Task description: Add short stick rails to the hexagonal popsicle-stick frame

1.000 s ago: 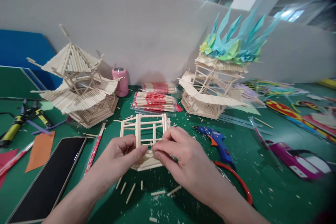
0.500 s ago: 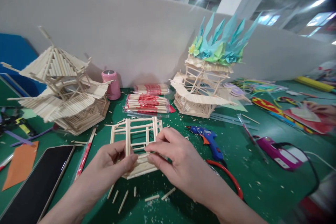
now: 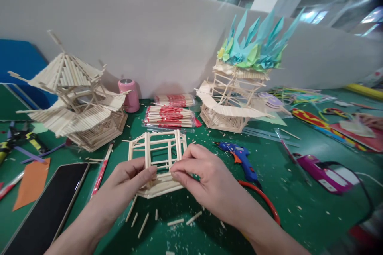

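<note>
grip stays unchanged: our left hand [image 3: 128, 179] holds stick frame [image 3: 147, 150], right hand [image 3: 208, 177] pinches something hidden at its near right; work seems little advanced.

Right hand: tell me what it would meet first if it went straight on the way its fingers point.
Most likely the small stick frame: the right hand has its fingertips at the frame's near side, though exact contact is hard to judge.

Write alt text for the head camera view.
A person's left hand and right hand grip a small stick frame over a green table. Behind stand two bigger stick models, one topped with blue paper spikes; a blue glue gun lies at right.
</note>
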Demonstrator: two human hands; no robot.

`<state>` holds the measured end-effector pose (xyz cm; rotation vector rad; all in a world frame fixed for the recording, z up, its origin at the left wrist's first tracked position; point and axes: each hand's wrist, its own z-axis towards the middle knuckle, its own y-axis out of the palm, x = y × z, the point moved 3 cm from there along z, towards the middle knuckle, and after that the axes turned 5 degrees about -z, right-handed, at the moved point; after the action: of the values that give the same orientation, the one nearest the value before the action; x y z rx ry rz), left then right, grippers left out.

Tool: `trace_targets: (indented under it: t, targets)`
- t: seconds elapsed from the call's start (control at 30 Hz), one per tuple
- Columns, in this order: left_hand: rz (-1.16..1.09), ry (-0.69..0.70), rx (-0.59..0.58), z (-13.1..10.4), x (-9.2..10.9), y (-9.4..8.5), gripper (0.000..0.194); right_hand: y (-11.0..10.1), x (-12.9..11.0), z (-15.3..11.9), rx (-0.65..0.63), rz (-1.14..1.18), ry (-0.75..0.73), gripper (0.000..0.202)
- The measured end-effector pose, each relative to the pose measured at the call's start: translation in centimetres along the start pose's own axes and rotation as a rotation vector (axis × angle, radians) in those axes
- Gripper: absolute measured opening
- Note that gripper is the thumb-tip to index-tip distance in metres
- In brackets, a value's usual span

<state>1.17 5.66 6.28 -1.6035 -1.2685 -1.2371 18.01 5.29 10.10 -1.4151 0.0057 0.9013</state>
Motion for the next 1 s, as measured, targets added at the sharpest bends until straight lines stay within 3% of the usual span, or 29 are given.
trace_targets:
  t: [0.23,0.43,0.53,0.63,0.7,0.77,0.87,1.0]
  targets:
    - [0.024,-0.018,0.015,0.0,-0.5,-0.2,0.027,-0.1,0.0,0.2,0.012,0.006,0.023,0.018]
    - [0.178,0.069,0.120,-0.3,-0.2,-0.6,0.037,-0.1,-0.1,0.1,-0.001,0.011,0.042,0.018]
    - [0.384,0.237,0.260,-1.1,0.7,-0.9,0.032,-0.1,-0.1,0.0,0.001,0.013,0.051,0.018]
    - [0.676,0.574,0.414,-2.2,2.3,-0.8,0.019,-0.1,-0.2,0.0,0.002,0.010,0.045,0.018]
    - [0.852,0.774,0.306,-2.5,3.2,0.0,0.008,-0.2,-0.2,0.1,0.001,0.006,0.039,0.019]
    - [1.008,0.879,0.148,-2.5,3.7,0.8,0.006,-0.2,-0.2,0.1,0.001,0.003,0.033,0.019]
    - [1.174,0.896,0.031,-1.8,4.1,1.6,0.014,-0.2,-0.2,0.1,0.005,0.001,0.034,0.019]
    - [1.220,0.873,-0.078,-1.1,4.2,2.3,0.023,-0.1,-0.2,-0.1,0.012,-0.002,0.037,0.018]
